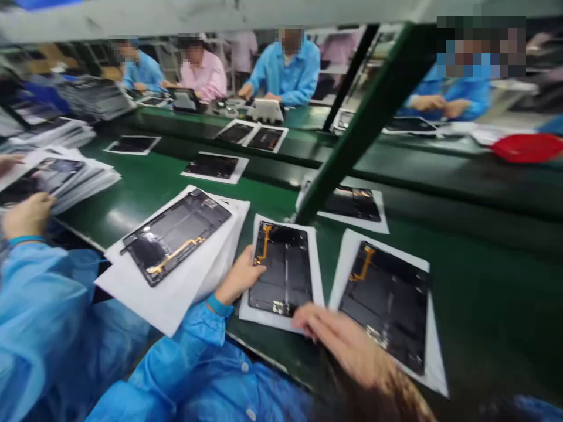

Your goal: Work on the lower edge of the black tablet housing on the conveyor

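A dark tablet back cover [292,269] with an orange flex cable lies on white paper in front of me. My left hand [241,274], in a blue sleeve, grips the cover's left edge, thumb on top. At the cover's lower right corner is my right hand [338,337], slightly blurred, its fingers pressed together at the edge. To the right, a similar back cover [391,305] rests on its own white sheet. Left of my hands, another back cover [180,228] sits tilted on a stack of white sheets.
A green diagonal post [352,129] rises behind the covers. More covers on paper, including one [213,166], lie farther back on the green bench [153,181]. At left, a co-worker's hand [29,217] touches a paper stack. Several people sit opposite; a red tray [525,147] stands far right.
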Tool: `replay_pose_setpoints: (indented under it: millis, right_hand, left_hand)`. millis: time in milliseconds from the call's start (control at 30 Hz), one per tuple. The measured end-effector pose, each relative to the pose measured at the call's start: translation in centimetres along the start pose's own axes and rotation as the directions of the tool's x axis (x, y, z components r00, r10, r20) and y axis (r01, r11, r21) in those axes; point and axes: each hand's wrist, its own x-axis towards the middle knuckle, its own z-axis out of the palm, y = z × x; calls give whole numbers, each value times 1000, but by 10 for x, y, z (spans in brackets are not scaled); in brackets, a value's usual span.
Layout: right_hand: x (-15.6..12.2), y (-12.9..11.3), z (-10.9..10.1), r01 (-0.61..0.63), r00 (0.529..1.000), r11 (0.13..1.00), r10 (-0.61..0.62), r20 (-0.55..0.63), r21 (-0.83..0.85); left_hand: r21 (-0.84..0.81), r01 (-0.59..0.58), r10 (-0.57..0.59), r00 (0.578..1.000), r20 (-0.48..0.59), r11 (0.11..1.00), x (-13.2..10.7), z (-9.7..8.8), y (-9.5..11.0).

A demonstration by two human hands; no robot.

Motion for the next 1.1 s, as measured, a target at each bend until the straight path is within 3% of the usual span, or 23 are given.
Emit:
replay_pose_setpoints:
  millis: [67,133,200,267,400,500,600,667,733,800,900,1100]
  right_hand:
    - [27,21,-8,-87,985,984,61,159,157]
    - [48,40,-12,-115,993,969,112,23,218]
    - [57,55,-11,-163,959,908,238,-156,386]
    - [54,67,-5,-185,930,875,303,-208,447]
    - [34,75,1,-154,956,918,233,-180,367]
    - [28,76,-5,-124,979,950,164,-119,285]
    - [27,79,-10,-108,988,979,125,-92,174]
    - [25,84,-10,-72,994,994,79,-78,84]
    - [19,88,-9,-34,999,999,36,-41,34]
    - [12,91,-7,-22,1000,1000,22,-2,17]
    - [3,92,-6,-11,1000,1000,11,0,-24]
    - [1,96,-5,29,999,999,-28,14,-43]
  left_hand:
    - [-74,41,-40,999,18,996,3,2,-5]
    - [-101,66,-66,998,10,993,4,4,-7]
    - [-86,81,-83,996,-19,993,1,6,-6]
    - [-39,87,-90,994,-61,995,-6,7,-4]
    - [107,74,-55,985,-163,991,-25,4,6]
    - [225,3,41,981,-190,974,-41,-1,26]
    - [323,-174,211,974,-82,930,-62,-2,49]
    - [351,-362,364,929,62,864,-79,2,60]
    - [351,-473,444,881,164,808,-94,9,66]
    - [361,-498,450,867,213,788,-107,17,69]
    - [395,-471,412,882,230,789,-114,26,72]
    - [426,-479,398,877,269,768,-107,33,73]
